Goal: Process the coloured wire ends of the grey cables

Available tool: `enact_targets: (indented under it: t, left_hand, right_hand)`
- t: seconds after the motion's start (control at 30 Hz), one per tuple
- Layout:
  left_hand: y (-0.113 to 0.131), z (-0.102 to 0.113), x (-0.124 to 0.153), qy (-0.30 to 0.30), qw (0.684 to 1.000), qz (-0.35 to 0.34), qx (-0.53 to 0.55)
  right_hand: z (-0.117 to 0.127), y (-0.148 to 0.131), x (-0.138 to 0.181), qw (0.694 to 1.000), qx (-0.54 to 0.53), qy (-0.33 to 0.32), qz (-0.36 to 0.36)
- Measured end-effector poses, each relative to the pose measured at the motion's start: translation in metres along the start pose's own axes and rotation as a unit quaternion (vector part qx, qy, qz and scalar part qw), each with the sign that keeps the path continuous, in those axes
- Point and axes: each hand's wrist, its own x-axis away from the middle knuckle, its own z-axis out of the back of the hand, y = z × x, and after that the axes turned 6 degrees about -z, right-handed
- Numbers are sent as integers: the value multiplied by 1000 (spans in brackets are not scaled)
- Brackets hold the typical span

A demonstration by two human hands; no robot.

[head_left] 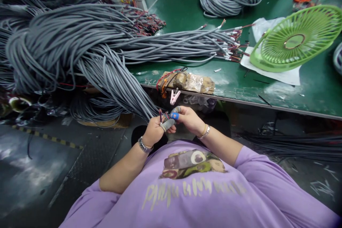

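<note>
Low in the head view, in front of a purple shirt (187, 199), the grip of the left hand (155, 130) was clamped on the grey cables (120, 78), though how many were held could not be told. Coloured wires (166, 115) were exposed between the hands, and on them the thumb and forefinger of the right hand (190, 118) were pinched together; a blue wrap (174, 115) was worn on that thumb. Beyond, the edge of the green desk (181, 10) was occupied by a brown block (205, 84), with a pink clothespin (175, 97) placed at its front. More cable lengths (171, 46) were laid across the desk, their stripped ends pointed toward a green fan (294, 41), and a grey coil (231, 0) was set farther back.
</note>
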Motion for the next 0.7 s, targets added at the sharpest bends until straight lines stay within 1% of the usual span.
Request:
enact_targets:
  t: [0.03,0.1,0.17,0.27,0.4,0.5,0.6,0.7]
  left_hand:
    - [1,0,1,-8,1000,-1,-13]
    - [1,-1,3,-1,1000,-4,-19]
    - [-1,-3,3,23,1000,0,0]
    - [-4,-5,2,77,995,16,60]
    - [-2,-8,0,123,985,18,117]
    - [1,-10,-1,138,981,11,139]
    - [1,-10,0,149,978,7,142]
    - [-3,-9,1,142,981,6,130]
  right_hand:
    - [-1,-3,-1,1000,9,-4,-6]
    - [-4,-7,-1,1000,18,-1,-10]
    - [-6,-7,-2,1000,8,13,-14]
    - [-5,-4,-2,999,-16,35,-10]
    - [-2,2,-2,999,-30,30,1]
    - [-2,4,-2,999,-30,25,7]
    - [-3,5,-3,999,-25,34,7]
    - [-5,3,-4,999,-21,39,-3]
